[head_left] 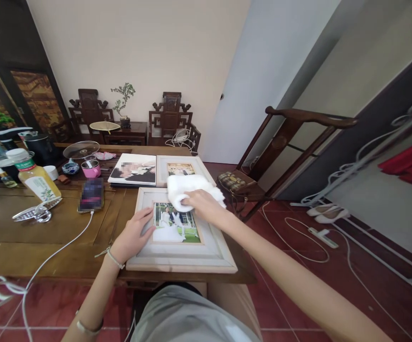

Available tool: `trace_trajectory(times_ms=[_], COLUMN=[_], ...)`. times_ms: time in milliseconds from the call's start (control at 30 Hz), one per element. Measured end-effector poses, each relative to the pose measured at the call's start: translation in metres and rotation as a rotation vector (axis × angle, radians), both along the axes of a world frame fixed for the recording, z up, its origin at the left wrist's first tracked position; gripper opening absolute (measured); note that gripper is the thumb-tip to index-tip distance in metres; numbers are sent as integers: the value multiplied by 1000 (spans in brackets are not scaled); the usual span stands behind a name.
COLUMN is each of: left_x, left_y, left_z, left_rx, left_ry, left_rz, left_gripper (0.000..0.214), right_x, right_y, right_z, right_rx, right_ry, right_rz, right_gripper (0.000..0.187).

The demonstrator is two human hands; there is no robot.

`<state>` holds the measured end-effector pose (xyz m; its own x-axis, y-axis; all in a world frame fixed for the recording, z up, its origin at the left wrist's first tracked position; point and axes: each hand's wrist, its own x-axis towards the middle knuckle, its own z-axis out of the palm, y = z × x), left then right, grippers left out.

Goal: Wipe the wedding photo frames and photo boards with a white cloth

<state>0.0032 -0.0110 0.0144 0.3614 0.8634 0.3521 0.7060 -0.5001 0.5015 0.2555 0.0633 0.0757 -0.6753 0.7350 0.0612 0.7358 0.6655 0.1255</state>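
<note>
A white-framed wedding photo [177, 256] lies flat at the near right corner of the wooden table [31, 242]. My left hand [133, 235] rests flat on the frame's left side, fingers spread, holding it down. My right hand [201, 204] grips a white fluffy cloth [188, 187] and presses it on the frame's upper right part. Just behind lie a second white-framed photo [182, 167] and a photo album [134, 169].
A phone [91, 194] on a white cable, a juice bottle [35, 178], a pink cup [91, 168], a small bowl and kettles crowd the table's left. A wooden chair [287, 142] with a bag stands right of the table. Cables and shoes lie on the red tiled floor.
</note>
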Motion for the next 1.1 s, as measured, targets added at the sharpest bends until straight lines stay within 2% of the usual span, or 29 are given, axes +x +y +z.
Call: trace_trajectory(times_ms=[133, 233, 333, 533, 600, 667, 767, 833, 900, 967, 1100], left_x=[0, 0, 1, 1, 1, 1, 1, 1, 0, 0, 0], left_y=[0, 1, 1, 0, 0, 0, 0, 0, 0, 0, 1], left_z=[-1, -1, -1, -2, -2, -2, -1, -1, -1, -2, -2], left_rx=[4, -11, -9, 7, 6, -1, -14, -14, -11, -8, -3], left_ry=[-5, -3, -7, -27, -29, -25, -11, -5, -2, 2, -1], left_rz=[0, 9, 16, 17, 18, 20, 26, 26, 27, 29, 27], left_gripper=[42, 43, 43, 42, 42, 42, 42, 42, 42, 42, 41], right_x=[28, 32, 28, 34, 43, 51, 57, 56, 51, 42, 23], right_y=[-8, -24, -54, -136, -154, -158, -137, -109, -76, -44, -5], right_z=[5, 8, 12, 18, 22, 28, 38, 39, 33, 19, -15], right_rx=[-5, -28, -90, -217, -238, -223, -53, 169, 378, 397, 190], right_ry=[-21, -26, -41, -6, 84, 179, 312, 395, 434, 386, 198], right_rz=[-110, -131, -138, -79, -57, -69, -166, -243, -253, -181, -87], right_gripper=[49, 54, 58, 59, 59, 59, 55, 50, 43, 43, 52])
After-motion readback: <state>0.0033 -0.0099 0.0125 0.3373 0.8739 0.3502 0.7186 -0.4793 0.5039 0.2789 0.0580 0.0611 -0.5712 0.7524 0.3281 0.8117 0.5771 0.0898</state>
